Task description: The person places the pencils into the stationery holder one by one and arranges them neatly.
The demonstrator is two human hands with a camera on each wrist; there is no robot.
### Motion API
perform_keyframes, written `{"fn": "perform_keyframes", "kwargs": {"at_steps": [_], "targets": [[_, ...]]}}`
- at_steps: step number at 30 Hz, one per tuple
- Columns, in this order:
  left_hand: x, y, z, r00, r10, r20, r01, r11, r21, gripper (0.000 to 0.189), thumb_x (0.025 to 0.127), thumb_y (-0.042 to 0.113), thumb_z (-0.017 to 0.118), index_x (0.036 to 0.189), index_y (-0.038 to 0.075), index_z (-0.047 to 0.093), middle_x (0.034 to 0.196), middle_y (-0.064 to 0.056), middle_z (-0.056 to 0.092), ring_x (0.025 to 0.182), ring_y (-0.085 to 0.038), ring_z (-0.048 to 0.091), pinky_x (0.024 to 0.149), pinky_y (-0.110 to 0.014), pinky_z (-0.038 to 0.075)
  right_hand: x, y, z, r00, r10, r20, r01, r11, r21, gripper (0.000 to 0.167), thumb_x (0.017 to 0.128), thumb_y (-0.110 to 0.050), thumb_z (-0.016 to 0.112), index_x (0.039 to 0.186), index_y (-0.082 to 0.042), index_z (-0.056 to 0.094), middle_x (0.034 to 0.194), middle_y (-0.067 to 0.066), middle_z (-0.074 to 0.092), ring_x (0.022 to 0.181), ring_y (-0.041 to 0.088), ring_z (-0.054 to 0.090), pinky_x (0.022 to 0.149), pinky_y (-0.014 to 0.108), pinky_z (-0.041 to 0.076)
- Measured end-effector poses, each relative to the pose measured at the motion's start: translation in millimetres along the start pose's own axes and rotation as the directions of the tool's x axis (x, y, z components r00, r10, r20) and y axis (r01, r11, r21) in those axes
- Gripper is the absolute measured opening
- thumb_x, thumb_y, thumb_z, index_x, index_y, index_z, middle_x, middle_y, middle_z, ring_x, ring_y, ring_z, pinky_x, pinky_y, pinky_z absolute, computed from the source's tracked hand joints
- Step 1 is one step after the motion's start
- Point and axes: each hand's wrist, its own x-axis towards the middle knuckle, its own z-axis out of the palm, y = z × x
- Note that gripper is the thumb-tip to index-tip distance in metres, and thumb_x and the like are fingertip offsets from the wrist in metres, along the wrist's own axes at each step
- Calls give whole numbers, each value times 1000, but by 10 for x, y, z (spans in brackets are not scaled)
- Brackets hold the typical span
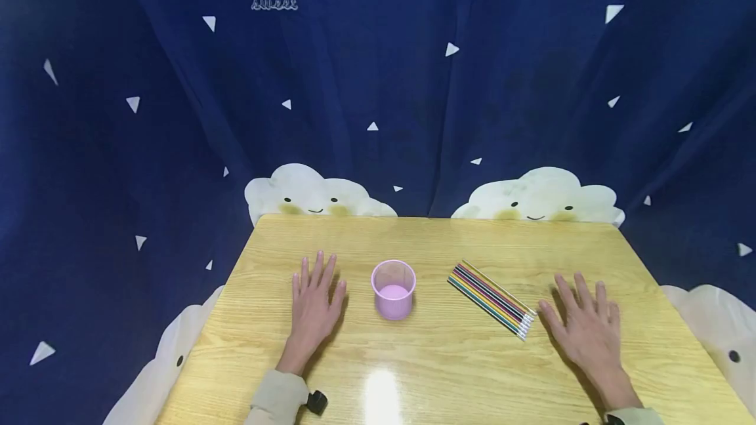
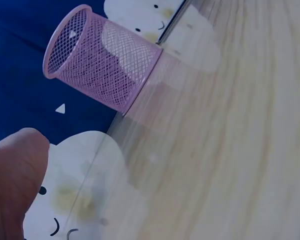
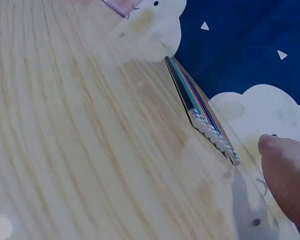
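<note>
At eleven o'clock in the head view, pale handwriting on the dark blue curtain [image 1: 331, 143] reads "smile", with "sweet" in smaller letters beneath; at two o'clock the same pair repeats, its upper word cut by the picture's edge. Any marks on the pencils [image 1: 489, 298] are too small to read. White triangles dot the cloth, and along the far edge of the table [image 1: 437, 366] two white clouds [image 1: 307, 192] with small smiles show at eleven and one o'clock. The tabletop is light, yellowish wood with a fine grain, and a bright patch of glare shines at six o'clock from the cup [image 1: 394, 310]. That pink mesh cup stands upright, with the pencils at its three o'clock, side by side on a slant from ten to four o'clock, pale ends toward four. The left hand [image 1: 313, 310], at the cup's nine o'clock, is spread wide and holds nothing. The right hand [image 1: 590, 333], likewise wide and holding nothing, lies past the pencils toward three o'clock, its thumb just beside their pale ends. I cannot tell whether either palm touches the wood. A light sleeve [image 1: 280, 395] covers the left wrist.
</note>
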Motion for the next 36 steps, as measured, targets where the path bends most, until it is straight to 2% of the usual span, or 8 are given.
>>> {"fn": "perform_keyframes", "kwargs": {"at_steps": [5, 9, 14, 18, 21, 23, 30, 36], "targets": [[-21, 109, 20, 1000, 23, -7, -23, 992, -122, 63, 111, 48, 39, 166, 19, 28, 173, -11, 20, 161, -39, 3, 126, -69, 9, -14, -149, 36, 999, -39, -12, 40, 999, 31, 76, 105, -53, 54, 167, -20, 25, 171, 24, 16, 154, 58, 5, 114, 83, 8], [-22, 178, 75, 995, 104, -4, -103, 975, -196, 70, 110, 46, 44, 168, 15, 20, 174, -11, 18, 161, -33, 1, 127, -67, 10, -30, -312, 91, 996, -85, -32, 87, 995, 43, 72, 104, -50, 58, 163, -17, 34, 169, 24, 24, 151, 58, 16, 111, 82, 17], [-20, 291, 125, 977, 202, 65, -175, 942, -285, 90, 104, 54, 54, 169, 12, 7, 176, -8, 7, 162, -26, -3, 128, -63, 11, -69, -552, 165, 987, -158, -38, 161, 984, 80, 66, 103, -47, 61, 159, -18, 42, 166, 21, 32, 148, 55, 24, 106, 79, 24], [-35, 399, 159, 968, 200, 150, -130, 915, -383, 110, 95, 62, 65, 169, 16, -1, 176, -6, 1, 162, -25, -4, 129, -60, 10, -98, -731, 233, 975, -223, -20, 224, 971, 88, 64, 102, -47, 63, 158, -20, 45, 165, 18, 35, 147, 52, 27, 103, 75, 28], [-40, 475, 193, 970, 176, 169, -76, 875, -478, 119, 86, 61, 77, 169, 19, 3, 176, -7, 6, 162, -27, 3, 128, -61, 14, -113, -839, 283, 965, -262, -10, 262, 961, 86, 63, 102, -48, 63, 157, -21, 48, 164, 14, 37, 147, 50, 29, 104, 71, 30], [-29, 522, 213, 975, 155, 158, -43, 831, -555, 121, 82, 57, 84, 169, 20, 9, 176, -6, 12, 161, -29, 10, 126, -62, 18, -123, -897, 312, 958, -286, -12, 286, 955, 85, 61, 102, -46, 64, 155, -22, 50, 164, 12, 39, 146, 50, 31, 104, 70, 31], [80, 620, 214, 991, 124, 46, -58, 719, -693, 111, 75, 41, 94, 163, 11, 33, 166, -7, 39, 153, -34, 34, 123, -60, 30, -172, -1010, 373, 926, -378, -17, 378, 922, 79, 52, 101, -39, 67, 149, -21, 58, 159, 11, 47, 141, 46, 39, 102, 67, 33], [129, 622, 217, 987, 127, 101, -4, 644, -765, 116, 69, 28, 99, 161, 2, 33, 161, -10, 47, 150, -33, 41, 123, -58, 31, -181, -1042, 415, 902, -432, -11, 432, 900, 62, 46, 102, -34, 66, 144, -16, 63, 153, 9, 55, 128, 39, 50, 94, 62, 39]]}}
